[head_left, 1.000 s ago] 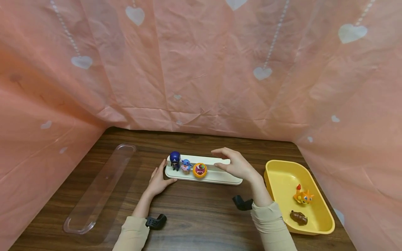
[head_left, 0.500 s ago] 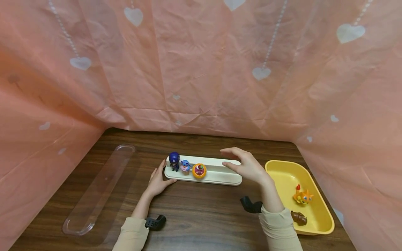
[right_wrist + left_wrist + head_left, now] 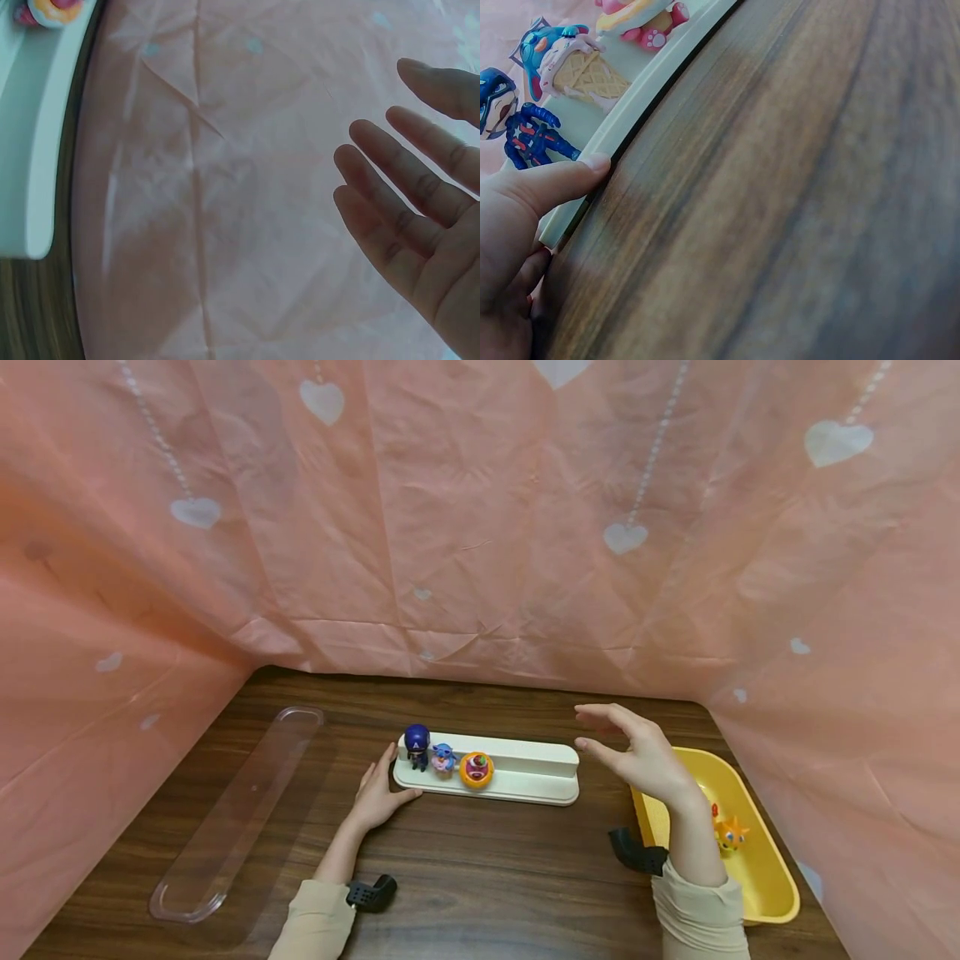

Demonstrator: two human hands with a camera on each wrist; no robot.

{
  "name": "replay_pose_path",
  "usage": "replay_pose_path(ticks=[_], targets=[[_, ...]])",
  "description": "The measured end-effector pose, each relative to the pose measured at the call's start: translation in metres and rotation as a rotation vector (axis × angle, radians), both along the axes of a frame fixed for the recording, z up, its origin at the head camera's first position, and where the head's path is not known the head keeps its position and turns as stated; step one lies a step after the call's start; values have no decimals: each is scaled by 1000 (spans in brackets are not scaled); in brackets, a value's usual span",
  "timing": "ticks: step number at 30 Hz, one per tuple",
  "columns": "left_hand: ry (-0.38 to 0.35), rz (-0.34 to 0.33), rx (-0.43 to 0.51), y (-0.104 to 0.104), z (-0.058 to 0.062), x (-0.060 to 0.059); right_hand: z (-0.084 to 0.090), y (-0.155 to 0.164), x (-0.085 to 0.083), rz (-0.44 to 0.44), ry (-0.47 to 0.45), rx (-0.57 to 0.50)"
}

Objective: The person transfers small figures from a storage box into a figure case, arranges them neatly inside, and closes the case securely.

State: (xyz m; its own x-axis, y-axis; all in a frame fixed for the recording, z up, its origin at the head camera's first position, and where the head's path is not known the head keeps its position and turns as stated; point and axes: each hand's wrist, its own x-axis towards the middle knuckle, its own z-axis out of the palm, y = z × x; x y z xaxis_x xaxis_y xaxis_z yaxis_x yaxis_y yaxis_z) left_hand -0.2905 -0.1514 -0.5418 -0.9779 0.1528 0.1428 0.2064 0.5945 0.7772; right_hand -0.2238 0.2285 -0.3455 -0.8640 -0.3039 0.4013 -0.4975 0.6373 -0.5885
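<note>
A white stepped display stand (image 3: 525, 777) lies on the wooden table. Three small figures stand at its left part: a figure in a dark blue helmet (image 3: 417, 747), a blue creature on an ice-cream cone (image 3: 444, 761) and a round orange-rimmed figure (image 3: 477, 770). My left hand (image 3: 378, 797) holds the stand's left end, its thumb (image 3: 570, 180) on the front rim and the other fingers round the end. Right of the stand, my right hand (image 3: 637, 756) is in the air with fingers spread and nothing in it, its wrist overlapping the yellow tray.
The yellow tray (image 3: 776, 885) stands at the right with an orange creature figure (image 3: 731, 834) inside; my right forearm hides part of it. A long clear plastic cover (image 3: 240, 810) lies at the left. Pink heart-patterned cloth (image 3: 480, 527) walls in the table's back and sides.
My right hand has moved right, from over the stand's right part to beside the yellow tray, and now hides the brown figure there. The left hand and stand stay put.
</note>
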Motion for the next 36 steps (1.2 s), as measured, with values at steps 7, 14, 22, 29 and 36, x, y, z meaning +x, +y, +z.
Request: replay_pose_path(ticks=[7,14,22,29,36], targets=[[-4,-4,2,1,1,-1,5,19,6,-84,34,13],[-6,-5,0,3,1,-3,11,37,13,-130,-27,38],[1,-4,-3,3,0,-4,17,58,18,-167,-97,85],[19,-3,11,1,0,-2,9,75,20,-209,-56,67],[12,3,4,-2,-2,-2,0,92,24,-277,-50,83]])
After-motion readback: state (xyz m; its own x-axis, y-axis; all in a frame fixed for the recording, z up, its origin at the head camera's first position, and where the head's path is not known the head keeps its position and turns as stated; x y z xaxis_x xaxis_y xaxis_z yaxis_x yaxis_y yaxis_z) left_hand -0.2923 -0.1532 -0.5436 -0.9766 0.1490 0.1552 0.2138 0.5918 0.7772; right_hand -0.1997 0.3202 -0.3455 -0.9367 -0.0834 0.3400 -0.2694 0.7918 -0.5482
